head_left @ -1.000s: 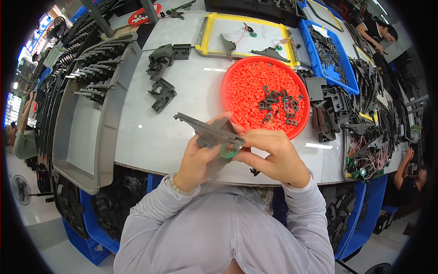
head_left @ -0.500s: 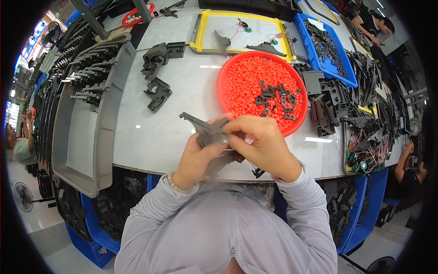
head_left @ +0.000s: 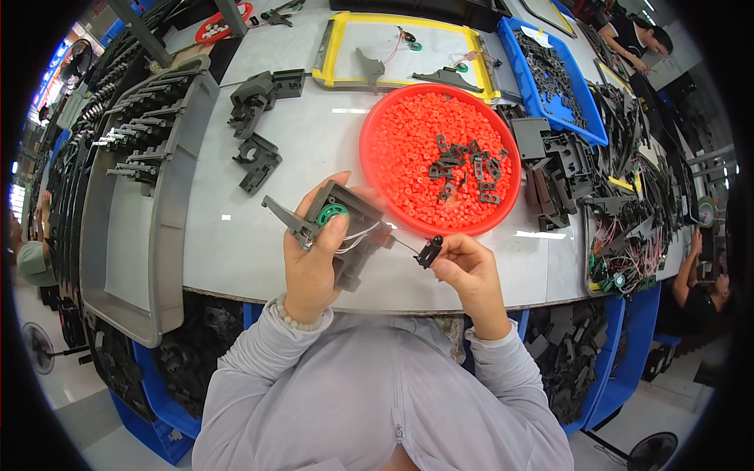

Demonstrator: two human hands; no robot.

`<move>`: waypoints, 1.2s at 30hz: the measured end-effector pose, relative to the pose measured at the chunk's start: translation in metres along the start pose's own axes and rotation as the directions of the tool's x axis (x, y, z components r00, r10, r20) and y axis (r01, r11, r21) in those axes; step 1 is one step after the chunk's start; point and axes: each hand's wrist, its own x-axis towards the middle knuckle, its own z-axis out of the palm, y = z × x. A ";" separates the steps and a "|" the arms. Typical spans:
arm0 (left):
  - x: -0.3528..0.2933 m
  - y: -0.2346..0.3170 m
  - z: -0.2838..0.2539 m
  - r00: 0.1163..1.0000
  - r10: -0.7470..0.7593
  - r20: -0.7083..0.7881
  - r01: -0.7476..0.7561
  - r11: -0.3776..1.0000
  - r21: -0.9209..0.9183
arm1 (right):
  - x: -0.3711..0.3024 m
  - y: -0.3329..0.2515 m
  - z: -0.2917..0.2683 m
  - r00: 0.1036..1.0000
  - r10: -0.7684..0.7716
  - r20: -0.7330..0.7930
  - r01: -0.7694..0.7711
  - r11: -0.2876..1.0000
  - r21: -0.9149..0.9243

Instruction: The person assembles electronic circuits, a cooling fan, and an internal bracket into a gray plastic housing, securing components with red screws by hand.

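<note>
My left hand [head_left: 310, 267] is closed round a dark grey plastic housing [head_left: 363, 212], tilted so that its hollow side shows. The thumb lies beside a green ring-shaped part [head_left: 333, 214] set in the housing. From there, pale wires [head_left: 357, 238] run out to the right. A small black connector-like part [head_left: 429, 252] hangs at the wires' far end, pinched between the thumb and fingers of my right hand [head_left: 469, 275]. Just beyond both hands stands a round red tray [head_left: 369, 177] of small red plastic pieces, with several dark grey clips [head_left: 471, 162] on top.
Two dark grey housings [head_left: 255, 161] lie left of the red tray. A grey bin [head_left: 169, 235] with rows of levers stands at far left. Behind are a yellow-taped board [head_left: 326, 55] and a blue crate [head_left: 561, 118]. More housings [head_left: 542, 149] and wired parts [head_left: 628, 263] crowd the right.
The housing has been turned, bringing its hollow side and green ring into view. My right hand has drawn away rightward from it with the black part, and the wires now stretch between them.
</note>
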 end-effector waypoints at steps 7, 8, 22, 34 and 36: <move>-0.004 -0.001 0.007 0.998 0.061 -0.025 -0.060 0.998 0.026 | 0.005 0.000 0.016 0.999 -0.007 0.044 0.005 0.999 0.045; -0.005 -0.003 0.006 0.998 0.061 -0.028 -0.060 0.998 0.029 | 0.005 0.002 0.017 0.993 0.013 0.114 -0.018 0.999 0.042; -0.011 -0.013 0.005 0.997 0.080 0.010 -0.081 0.993 0.089 | 0.010 -0.003 0.036 0.924 0.226 0.308 -0.259 0.963 0.070; -0.012 -0.011 0.008 0.998 0.065 0.007 -0.065 0.961 0.269 | 0.011 0.010 0.040 0.938 0.196 0.286 -0.243 0.960 0.139; -0.015 -0.008 0.014 0.998 0.061 -0.018 -0.055 0.965 0.255 | 0.010 0.011 0.043 0.944 0.182 0.277 -0.227 0.964 0.141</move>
